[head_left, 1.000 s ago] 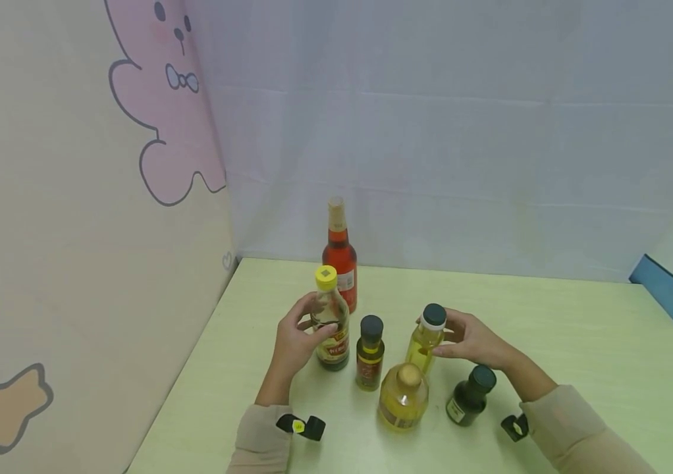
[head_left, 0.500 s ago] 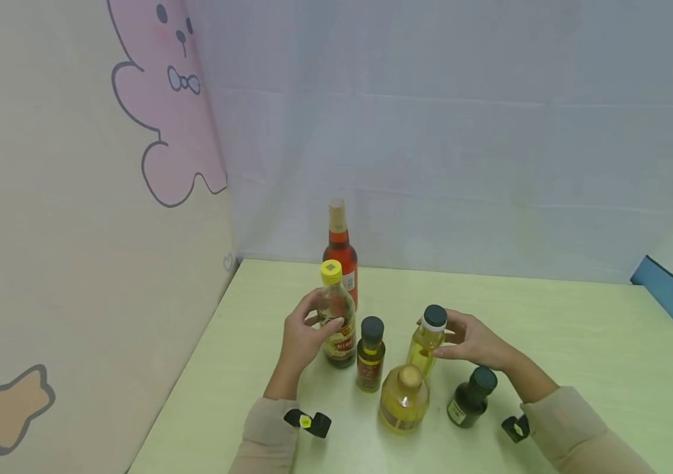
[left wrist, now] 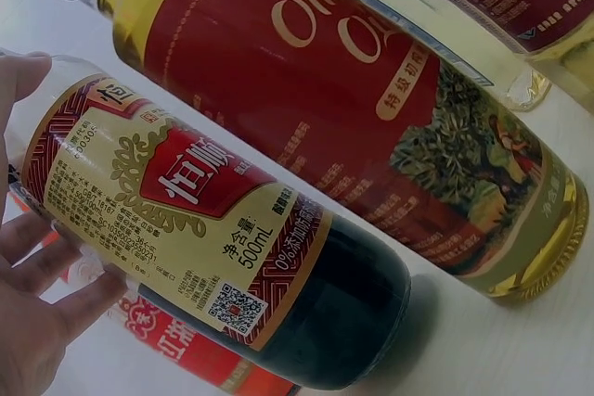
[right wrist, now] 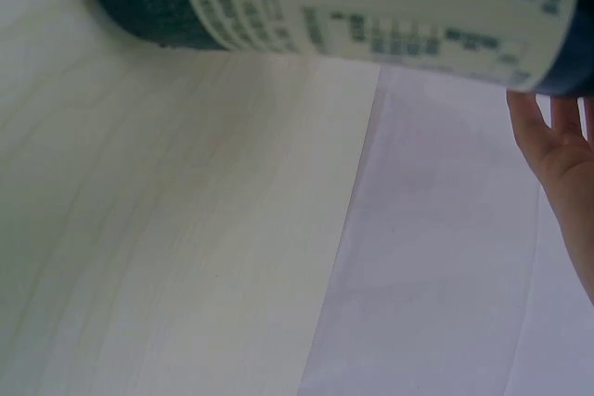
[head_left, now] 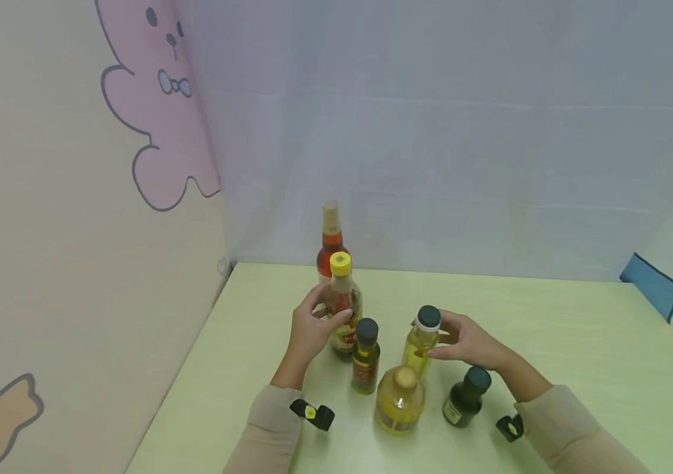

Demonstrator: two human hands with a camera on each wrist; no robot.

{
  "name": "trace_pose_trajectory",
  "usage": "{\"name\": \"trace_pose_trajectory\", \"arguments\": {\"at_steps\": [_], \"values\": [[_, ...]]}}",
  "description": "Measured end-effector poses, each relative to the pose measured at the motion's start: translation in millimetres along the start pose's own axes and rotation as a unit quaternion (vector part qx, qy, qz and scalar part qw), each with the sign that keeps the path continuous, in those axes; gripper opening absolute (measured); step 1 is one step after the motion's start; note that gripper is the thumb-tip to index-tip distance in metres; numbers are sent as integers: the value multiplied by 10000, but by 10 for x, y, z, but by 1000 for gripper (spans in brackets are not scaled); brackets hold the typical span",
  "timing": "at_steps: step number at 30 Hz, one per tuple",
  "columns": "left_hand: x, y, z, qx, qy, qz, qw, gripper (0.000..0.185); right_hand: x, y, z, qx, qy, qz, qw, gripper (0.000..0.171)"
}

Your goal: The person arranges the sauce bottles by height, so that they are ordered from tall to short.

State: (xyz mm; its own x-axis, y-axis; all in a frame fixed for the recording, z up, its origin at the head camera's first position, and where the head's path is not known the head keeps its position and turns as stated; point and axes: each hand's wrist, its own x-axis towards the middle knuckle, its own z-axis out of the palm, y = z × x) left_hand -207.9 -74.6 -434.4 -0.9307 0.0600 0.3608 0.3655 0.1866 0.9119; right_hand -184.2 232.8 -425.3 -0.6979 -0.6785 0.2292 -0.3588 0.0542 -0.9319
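Pale green table (head_left: 550, 329) pushed into a corner with cartoon wall panels, six bottles bunched up on it. From the head view, left hand (head_left: 311, 327) is wrapped around the yellow-capped bottle (head_left: 344, 306), right hand (head_left: 468, 342) curls on the pale oil bottle (head_left: 421, 339), fingers at its shoulder. Left wrist cam adds what you can't read from above: a red-and-gold 500mL label (left wrist: 186, 220), fingers (left wrist: 42, 266) on its edge.

Left wrist view: I read "恒顺", "500mL" and "0%" on the vinegar bottle's (left wrist: 200, 229) label, plus a QR code. The oil bottle's (left wrist: 353, 108) red label shows "Ol" in script. Other print too blurred.
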Motion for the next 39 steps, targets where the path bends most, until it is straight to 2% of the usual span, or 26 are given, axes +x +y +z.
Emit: {"name": "trace_pose_trajectory", "arguments": {"at_steps": [6,11,13,19,28,34,39], "values": [[63,23,61,-51,-115,72,9999,58,5,-4,11,-81,52,106,9999,51],[65,224,91,-241,-233,311,9990,58,9,-1,21,-127,83,97,9998,48],[74,291,104,-335,-291,313,9985,58,14,0,24,-88,65,72,9999,47],[148,304,165,-307,-376,153,9987,59,21,11,20,25,3,21,10000,48],[261,269,253,-185,-563,302,9978,62,6,-7,29,-42,126,181,9997,53],[340,250,329,-341,-505,433,9972,57,3,-6,22,-5,157,229,9996,54],[453,27,435,-289,-469,399,9977,58,1,14,16,22,169,231,9996,52]]}}
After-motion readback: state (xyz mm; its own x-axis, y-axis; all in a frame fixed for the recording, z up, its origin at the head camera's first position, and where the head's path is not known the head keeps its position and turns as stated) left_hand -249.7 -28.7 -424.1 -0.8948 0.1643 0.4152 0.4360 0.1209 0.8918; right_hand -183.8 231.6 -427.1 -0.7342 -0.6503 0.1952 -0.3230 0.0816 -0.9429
